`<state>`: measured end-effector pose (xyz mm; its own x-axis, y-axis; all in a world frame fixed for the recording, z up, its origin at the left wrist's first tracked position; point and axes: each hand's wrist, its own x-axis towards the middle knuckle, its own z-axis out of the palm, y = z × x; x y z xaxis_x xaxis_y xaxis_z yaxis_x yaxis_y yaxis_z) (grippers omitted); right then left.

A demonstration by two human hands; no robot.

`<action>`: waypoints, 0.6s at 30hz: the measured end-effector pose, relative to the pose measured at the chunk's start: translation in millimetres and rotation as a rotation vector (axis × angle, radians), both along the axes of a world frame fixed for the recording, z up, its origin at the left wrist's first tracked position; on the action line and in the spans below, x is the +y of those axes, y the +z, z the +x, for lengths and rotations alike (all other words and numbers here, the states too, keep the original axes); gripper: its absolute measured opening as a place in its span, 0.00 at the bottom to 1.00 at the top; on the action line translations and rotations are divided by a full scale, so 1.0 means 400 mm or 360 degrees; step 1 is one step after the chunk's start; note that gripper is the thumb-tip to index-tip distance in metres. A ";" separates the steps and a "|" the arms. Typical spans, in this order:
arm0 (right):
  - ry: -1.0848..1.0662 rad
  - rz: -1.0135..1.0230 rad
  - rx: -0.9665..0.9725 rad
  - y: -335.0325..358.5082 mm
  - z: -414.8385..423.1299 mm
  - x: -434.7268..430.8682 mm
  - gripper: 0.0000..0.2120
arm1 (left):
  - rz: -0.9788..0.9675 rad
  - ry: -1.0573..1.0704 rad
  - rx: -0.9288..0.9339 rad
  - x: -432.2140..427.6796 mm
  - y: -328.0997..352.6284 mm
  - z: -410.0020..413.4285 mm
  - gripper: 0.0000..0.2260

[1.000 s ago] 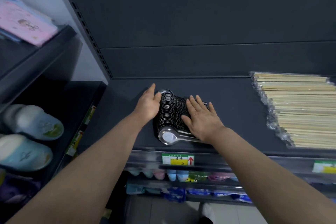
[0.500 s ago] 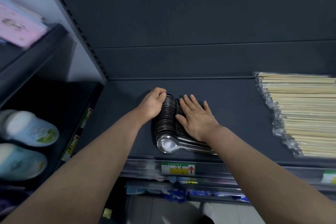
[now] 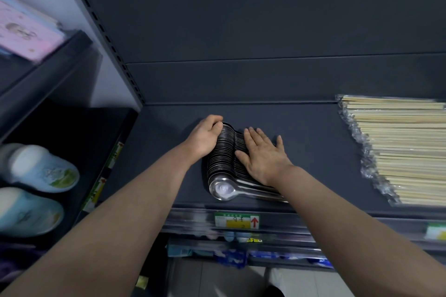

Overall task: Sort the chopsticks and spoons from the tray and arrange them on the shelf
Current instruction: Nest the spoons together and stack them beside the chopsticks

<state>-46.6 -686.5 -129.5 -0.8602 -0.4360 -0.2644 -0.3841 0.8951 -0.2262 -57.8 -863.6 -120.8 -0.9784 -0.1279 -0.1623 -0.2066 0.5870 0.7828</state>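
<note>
1. Dark grey store shelf (image 3: 313, 152) with a price label (image 3: 237, 220) on its front edge.
2. The spoons (image 3: 223, 164) lie on the shelf left of centre, nested in one tight row running front to back. Bowls are to the left, handles to the right, and the front spoon is near the shelf edge.
3. Change: a second ago the left hand (image 3: 205, 137) lay flat against the far end of the row. Now its fingers (image 3: 216, 123) are curled over that far end. The row looks tighter and squarer.
4. The right hand (image 3: 263, 157) is as before, with its palm flat on the handles and its fingers (image 3: 251, 135) straight and slightly spread, pressing down and holding nothing.
5. My read: the spoons are placed and this is the final squaring-up, so the spoon part is nearly done.
6. The chopsticks (image 3: 398, 147) are stacked in clear wrap at the right end of the same shelf, well apart from the spoons and untouched.
7. No tray in view.
8. Both forearms reach in from below, converging on the row.
</note>
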 end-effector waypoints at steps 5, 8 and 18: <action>-0.0009 -0.0015 -0.0001 0.000 0.004 0.008 0.32 | -0.0036 0.0020 0.0020 -0.003 -0.005 0.004 0.17; -0.0002 -0.0042 0.0024 0.002 0.009 0.011 0.31 | -0.0116 0.0057 0.0080 -0.001 0.000 0.010 0.16; -0.0144 -0.0074 0.0457 0.032 0.051 0.019 0.21 | -0.0489 -0.0019 0.0354 0.009 0.064 0.078 0.10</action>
<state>-26.0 -679.0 -116.7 -0.9329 -0.3598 0.0139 -0.3573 0.9199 -0.1615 -26.5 -860.2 -95.3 -0.9871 -0.1261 0.0986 -0.0431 0.8026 0.5949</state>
